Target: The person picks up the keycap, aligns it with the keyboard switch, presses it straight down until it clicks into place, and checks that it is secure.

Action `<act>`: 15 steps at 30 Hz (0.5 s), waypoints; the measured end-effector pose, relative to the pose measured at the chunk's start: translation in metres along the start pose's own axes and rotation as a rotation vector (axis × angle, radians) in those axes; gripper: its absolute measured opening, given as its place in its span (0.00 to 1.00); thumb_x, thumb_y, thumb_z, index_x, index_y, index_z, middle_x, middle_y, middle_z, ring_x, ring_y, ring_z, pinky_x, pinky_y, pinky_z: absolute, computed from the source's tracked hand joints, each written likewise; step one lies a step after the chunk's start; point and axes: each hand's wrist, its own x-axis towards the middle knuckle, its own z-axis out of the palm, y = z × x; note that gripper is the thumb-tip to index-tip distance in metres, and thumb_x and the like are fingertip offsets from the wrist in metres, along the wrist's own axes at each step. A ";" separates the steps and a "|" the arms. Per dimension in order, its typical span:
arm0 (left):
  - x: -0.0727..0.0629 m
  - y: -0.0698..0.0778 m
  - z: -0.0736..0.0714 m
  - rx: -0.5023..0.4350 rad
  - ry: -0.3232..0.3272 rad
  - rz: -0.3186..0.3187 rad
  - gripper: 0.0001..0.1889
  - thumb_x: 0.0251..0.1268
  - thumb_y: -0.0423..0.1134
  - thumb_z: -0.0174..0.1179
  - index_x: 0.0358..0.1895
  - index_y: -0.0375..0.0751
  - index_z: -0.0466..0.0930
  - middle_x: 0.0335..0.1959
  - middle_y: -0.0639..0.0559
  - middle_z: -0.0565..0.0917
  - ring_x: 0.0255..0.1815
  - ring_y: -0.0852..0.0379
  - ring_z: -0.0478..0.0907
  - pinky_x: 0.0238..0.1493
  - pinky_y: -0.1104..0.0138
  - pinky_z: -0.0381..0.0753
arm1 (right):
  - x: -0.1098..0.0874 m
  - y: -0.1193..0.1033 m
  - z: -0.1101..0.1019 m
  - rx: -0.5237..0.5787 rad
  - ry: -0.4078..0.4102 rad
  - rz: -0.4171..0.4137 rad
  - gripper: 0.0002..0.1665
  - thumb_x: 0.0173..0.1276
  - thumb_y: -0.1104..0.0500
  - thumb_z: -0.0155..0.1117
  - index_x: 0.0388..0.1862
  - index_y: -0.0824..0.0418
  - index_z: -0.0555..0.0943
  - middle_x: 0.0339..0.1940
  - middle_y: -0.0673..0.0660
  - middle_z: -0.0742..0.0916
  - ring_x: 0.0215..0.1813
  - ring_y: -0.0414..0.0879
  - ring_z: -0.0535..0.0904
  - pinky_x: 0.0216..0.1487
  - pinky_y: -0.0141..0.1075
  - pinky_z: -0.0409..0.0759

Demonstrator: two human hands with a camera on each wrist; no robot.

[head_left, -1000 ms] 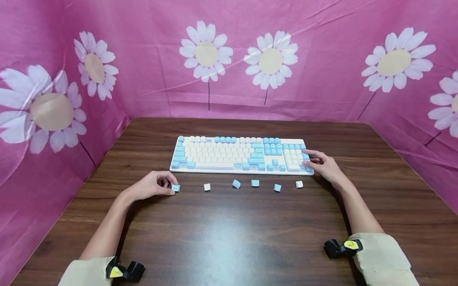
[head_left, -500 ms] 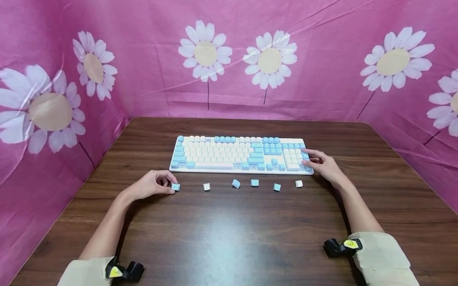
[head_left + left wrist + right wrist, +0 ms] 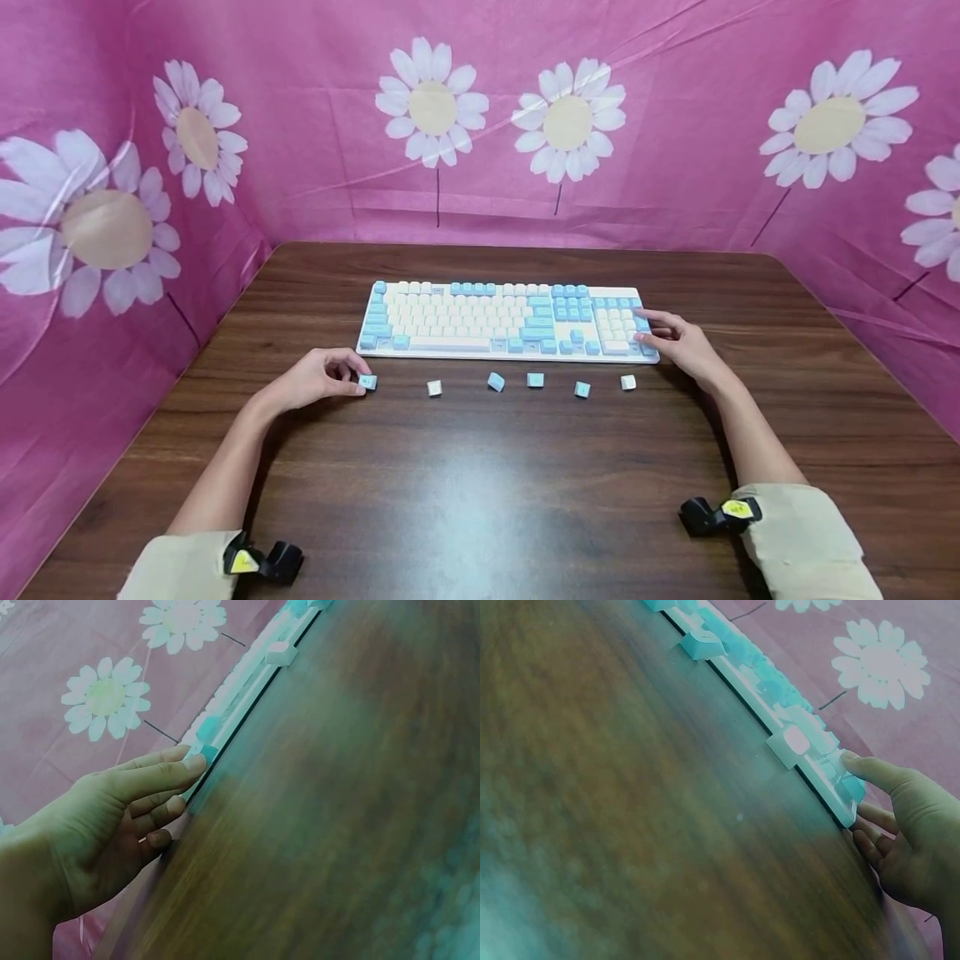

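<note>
In the head view my left hand (image 3: 318,379) pinches a light-blue keycap (image 3: 367,382) between thumb and fingertips, just in front of the keyboard's left corner. The left wrist view shows the thumb on this keycap (image 3: 208,753), overlapping the keyboard's edge there. A white and light-blue keyboard (image 3: 457,353) lies across the table, some of its key positions bare. My right hand (image 3: 686,348) rests at its right end, thumb and forefinger reaching over the number pad side. In the right wrist view the right thumb lies on top and the other fingers bend loosely beside the end.
Loose keycaps lie in a row before the keyboard: a white one (image 3: 434,388), a tilted blue one (image 3: 496,382), two more blue ones and a white one (image 3: 628,382) at the right. A pink flowered cloth (image 3: 495,200) hangs behind the brown wooden table (image 3: 480,467).
My left hand has shifted slightly toward the keyboard with the blue keycap pinched in it. The right hand stays in place, and the head view has tilted a little.
</note>
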 end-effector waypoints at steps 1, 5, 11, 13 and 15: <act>0.000 0.000 0.000 0.000 0.003 -0.001 0.13 0.48 0.36 0.70 0.38 0.39 0.80 0.24 0.49 0.76 0.25 0.57 0.70 0.25 0.69 0.69 | 0.000 0.000 0.000 -0.003 0.002 -0.001 0.35 0.65 0.51 0.61 0.67 0.62 0.65 0.63 0.68 0.68 0.60 0.58 0.65 0.45 0.28 0.67; 0.002 0.002 -0.001 0.009 0.013 -0.013 0.13 0.49 0.37 0.70 0.39 0.39 0.80 0.27 0.49 0.77 0.26 0.56 0.71 0.26 0.69 0.70 | -0.002 -0.002 0.000 -0.012 0.004 0.000 0.36 0.64 0.48 0.61 0.67 0.60 0.65 0.62 0.66 0.69 0.60 0.56 0.65 0.47 0.30 0.66; 0.008 0.005 -0.004 0.025 0.030 -0.033 0.12 0.51 0.35 0.68 0.40 0.37 0.80 0.26 0.48 0.77 0.26 0.56 0.70 0.25 0.69 0.70 | -0.002 -0.002 0.001 -0.025 0.013 -0.002 0.35 0.63 0.46 0.61 0.67 0.56 0.67 0.61 0.64 0.70 0.58 0.54 0.67 0.46 0.31 0.68; 0.010 0.005 -0.005 0.032 0.036 -0.044 0.12 0.52 0.33 0.67 0.41 0.36 0.80 0.26 0.47 0.76 0.26 0.55 0.69 0.24 0.69 0.69 | -0.002 -0.002 0.001 -0.028 0.012 -0.006 0.35 0.63 0.46 0.61 0.66 0.56 0.67 0.61 0.64 0.70 0.58 0.54 0.67 0.46 0.31 0.68; 0.012 0.007 -0.006 0.032 0.038 -0.048 0.12 0.53 0.31 0.66 0.41 0.33 0.79 0.26 0.46 0.76 0.26 0.54 0.69 0.24 0.69 0.69 | -0.002 -0.001 0.001 -0.027 0.003 -0.014 0.35 0.64 0.46 0.61 0.67 0.56 0.67 0.61 0.65 0.70 0.58 0.56 0.66 0.46 0.33 0.67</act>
